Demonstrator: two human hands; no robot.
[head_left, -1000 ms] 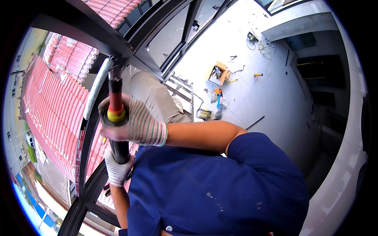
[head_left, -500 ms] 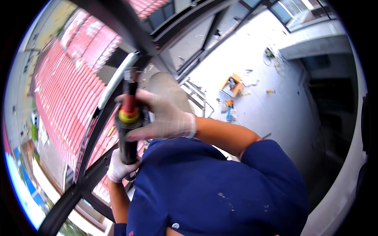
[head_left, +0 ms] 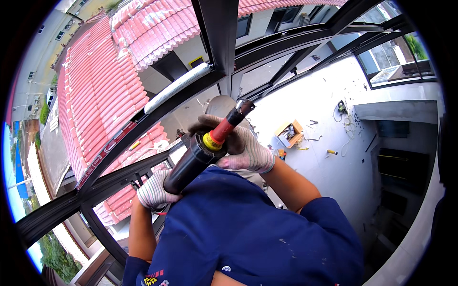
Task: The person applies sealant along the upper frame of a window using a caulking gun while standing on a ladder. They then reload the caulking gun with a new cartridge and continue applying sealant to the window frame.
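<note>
Tilting over since the earlier frame, the black caulking gun (head_left: pixel 195 159) is now pointing its red nozzle up-right toward the dark window frame (head_left: pixel 224 33). Both gloved hands are gripping it closed: right hand (head_left: pixel 238 145) at the yellow collar, left hand (head_left: pixel 155 190) at the rear end, above the blue shirt (head_left: pixel 248 238).

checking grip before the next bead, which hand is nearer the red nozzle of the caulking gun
Right. The right hand wraps the caulking gun right by its red nozzle; the left hand holds the rear end, farther away.
</note>
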